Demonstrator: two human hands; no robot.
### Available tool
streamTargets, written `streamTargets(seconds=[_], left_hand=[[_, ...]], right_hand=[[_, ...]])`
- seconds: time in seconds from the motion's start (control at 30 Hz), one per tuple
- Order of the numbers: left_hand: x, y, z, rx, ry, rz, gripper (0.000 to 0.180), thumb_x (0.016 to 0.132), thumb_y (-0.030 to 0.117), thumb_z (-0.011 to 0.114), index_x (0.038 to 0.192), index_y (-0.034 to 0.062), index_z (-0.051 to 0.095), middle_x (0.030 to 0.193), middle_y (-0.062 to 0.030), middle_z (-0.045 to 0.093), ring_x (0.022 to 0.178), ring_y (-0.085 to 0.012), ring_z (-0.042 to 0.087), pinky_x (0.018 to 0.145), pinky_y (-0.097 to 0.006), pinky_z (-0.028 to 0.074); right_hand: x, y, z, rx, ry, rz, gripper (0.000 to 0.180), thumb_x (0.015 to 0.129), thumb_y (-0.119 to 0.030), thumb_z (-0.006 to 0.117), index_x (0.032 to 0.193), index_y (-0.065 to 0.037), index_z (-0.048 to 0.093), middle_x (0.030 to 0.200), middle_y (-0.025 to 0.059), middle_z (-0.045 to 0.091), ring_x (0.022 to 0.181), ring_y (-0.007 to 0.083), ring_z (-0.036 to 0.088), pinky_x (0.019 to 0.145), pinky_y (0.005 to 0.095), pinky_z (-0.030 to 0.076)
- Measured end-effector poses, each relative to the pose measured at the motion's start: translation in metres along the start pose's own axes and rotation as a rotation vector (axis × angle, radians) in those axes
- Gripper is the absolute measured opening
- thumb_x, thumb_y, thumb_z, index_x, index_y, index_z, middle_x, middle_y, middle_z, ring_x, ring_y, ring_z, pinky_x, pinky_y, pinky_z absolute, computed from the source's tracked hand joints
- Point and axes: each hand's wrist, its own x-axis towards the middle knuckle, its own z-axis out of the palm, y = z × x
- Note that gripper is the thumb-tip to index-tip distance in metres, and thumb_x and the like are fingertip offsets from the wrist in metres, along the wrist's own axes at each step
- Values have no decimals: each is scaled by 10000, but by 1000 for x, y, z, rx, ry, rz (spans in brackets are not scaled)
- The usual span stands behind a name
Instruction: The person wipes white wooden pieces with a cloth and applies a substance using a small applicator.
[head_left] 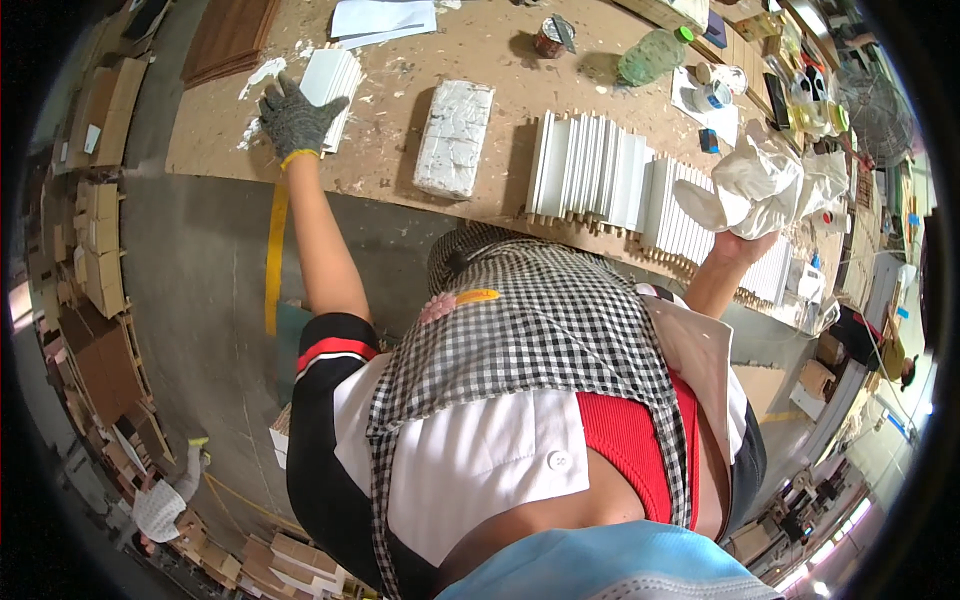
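Holding bunched white cloth [758, 178] in closed R hand [745, 246], w/ fingers mostly hidden, approx. 2 o'clock, by rows of white slats [583, 168] along near edge of table [500, 50], 1–2 o'clock. Facing whitish block [455, 140] at 12 o'clock. Resting gloved L hand [297, 120], w/ fingers splayed, on sm. stack of white pcs [328, 78], approx. 11 o'clock. Facing green bottle [646, 60] farther off, approx. 1 o'clock.

On the left, your glove [300, 120] is matt grey knit, and the white slats [330, 78] by it look smooth. On the right, your white cloth [755, 180] is matt and crumpled. Your table [385, 140] looks like matt, splattered wooden board; the far green bottle [650, 60] is glossy, translucent plastic.
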Motion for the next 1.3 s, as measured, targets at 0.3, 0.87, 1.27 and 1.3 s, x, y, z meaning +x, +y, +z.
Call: streamTargets(seconds=[0.3,0.87,1.27,1.3], left_hand=[[-228,200,-60,-986,-415,500,762,935,489,643,1488,37,375,1246,-287,597,1129,-416,609,988,-476,487],[-160,77,-5,-703,-90,39,380,923,223,656,1238,19,598,1096,-245,625,1068,-430,588,938,-527,465],[-195,133,16,-2114,-135,-239,453,1043,328,422,1403,56,460,1353,-118,541,1227,-225,514,997,-374,456],[-198,138,14,-2409,-183,-400,454,1056,340,387,1406,63,466,1357,-116,546,1240,-214,509,1006,-373,444]], right_hand=[[29,14,-49,464,-579,189,518,1031,-347,420,1427,-14,450,1391,152,556,1262,332,560,1044,501,497],[-10,110,115,219,-345,619,483,1015,-396,477,1347,-51,535,1233,143,642,1116,287,632,976,444,535],[-120,283,123,-1167,-1721,-773,416,974,-407,580,1276,-133,656,1496,-6,506,1470,239,336,1225,581,54],[-111,301,136,-1163,-1665,-839,419,976,-404,576,1284,-130,650,1502,2,500,1469,246,338,1225,585,59]])
